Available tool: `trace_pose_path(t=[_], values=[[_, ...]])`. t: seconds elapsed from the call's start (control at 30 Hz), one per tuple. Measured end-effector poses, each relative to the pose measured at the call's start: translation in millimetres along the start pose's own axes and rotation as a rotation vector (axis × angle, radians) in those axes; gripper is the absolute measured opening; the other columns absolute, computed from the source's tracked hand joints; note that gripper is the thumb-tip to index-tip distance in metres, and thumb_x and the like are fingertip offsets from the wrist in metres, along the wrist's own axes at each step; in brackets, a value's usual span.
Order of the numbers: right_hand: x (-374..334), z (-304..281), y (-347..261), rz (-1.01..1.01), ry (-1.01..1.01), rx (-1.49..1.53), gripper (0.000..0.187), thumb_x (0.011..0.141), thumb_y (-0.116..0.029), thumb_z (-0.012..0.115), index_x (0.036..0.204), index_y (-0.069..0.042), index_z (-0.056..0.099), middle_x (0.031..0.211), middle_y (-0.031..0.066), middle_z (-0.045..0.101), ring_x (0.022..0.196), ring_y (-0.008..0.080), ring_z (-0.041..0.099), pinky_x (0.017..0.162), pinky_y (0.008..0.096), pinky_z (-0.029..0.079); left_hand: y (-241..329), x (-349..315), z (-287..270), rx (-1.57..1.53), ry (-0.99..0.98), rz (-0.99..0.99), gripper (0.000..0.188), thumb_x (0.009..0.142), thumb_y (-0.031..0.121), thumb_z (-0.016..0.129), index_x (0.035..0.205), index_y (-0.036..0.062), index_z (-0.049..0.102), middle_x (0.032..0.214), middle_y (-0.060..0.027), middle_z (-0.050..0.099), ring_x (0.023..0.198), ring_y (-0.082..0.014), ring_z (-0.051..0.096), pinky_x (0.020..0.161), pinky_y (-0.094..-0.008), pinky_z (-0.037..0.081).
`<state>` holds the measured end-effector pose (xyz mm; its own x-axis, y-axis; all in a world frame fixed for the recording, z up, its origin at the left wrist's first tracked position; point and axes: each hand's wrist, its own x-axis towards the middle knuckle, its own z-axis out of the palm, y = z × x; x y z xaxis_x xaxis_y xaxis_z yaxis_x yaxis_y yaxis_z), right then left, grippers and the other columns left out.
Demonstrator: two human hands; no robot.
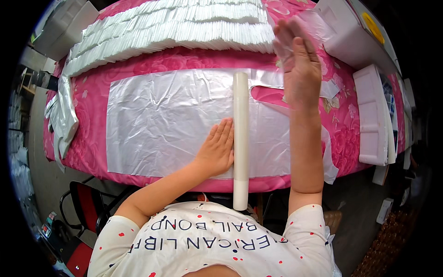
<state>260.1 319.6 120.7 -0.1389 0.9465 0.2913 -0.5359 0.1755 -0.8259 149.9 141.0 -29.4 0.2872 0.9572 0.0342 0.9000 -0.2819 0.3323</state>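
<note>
A wide, crinkled silvery-white plastic bag (161, 120) lies spread on the table, with a rounded cut-out toward its right end. Across it runs a long off-white roll (241, 124), its near end jutting past the table's front edge. My left hand (218, 145) rests flat on the bag, fingers straight and together, its fingertips against or close beside the roll's left side. My right hand (300, 62) is raised over the right part of the table, smeared by motion. Its fingers look stretched out, and I make out nothing held in it.
Rows of stacked folded white pieces (175, 27) fill the table's far side. The cloth (92, 134) is pink and flowered. White foam boxes (374, 115) stand at the right. More silvery bags (64, 120) hang over the left edge, near a red-and-black chair (87, 207).
</note>
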Motion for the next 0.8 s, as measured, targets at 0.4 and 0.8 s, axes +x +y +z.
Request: trace_pose_path(t=[0.4,0.8], values=[[-155.5,160.1,207.2,0.252,-0.861,-0.835,0.041,0.087,-0.019,0.052,0.123,0.001,0.049,0.132,0.0224,0.043,0.129,0.0378,0.032,0.104,0.0452,0.028,-1.1,6.2,22.9,-0.003,0.171,0.087,0.061,0.083,0.021,0.039,0.132,-0.0123,0.029,0.143,-0.0272,0.022,0.136,-0.0368,0.019,0.11,-0.0459,0.013],[-150.8,-51.1,28.3,-0.199,-0.554,-1.109,0.034,0.077,-0.01,0.062,0.11,-0.003,0.059,0.121,0.0137,0.055,0.118,0.0329,0.047,0.096,0.0409,0.039,-43.7,43.6,-41.5,-1.236,0.314,-0.272,0.052,0.089,0.018,0.042,0.132,-0.0078,0.031,0.135,-0.0199,0.039,0.125,-0.027,0.039,0.102,-0.0355,0.032]])
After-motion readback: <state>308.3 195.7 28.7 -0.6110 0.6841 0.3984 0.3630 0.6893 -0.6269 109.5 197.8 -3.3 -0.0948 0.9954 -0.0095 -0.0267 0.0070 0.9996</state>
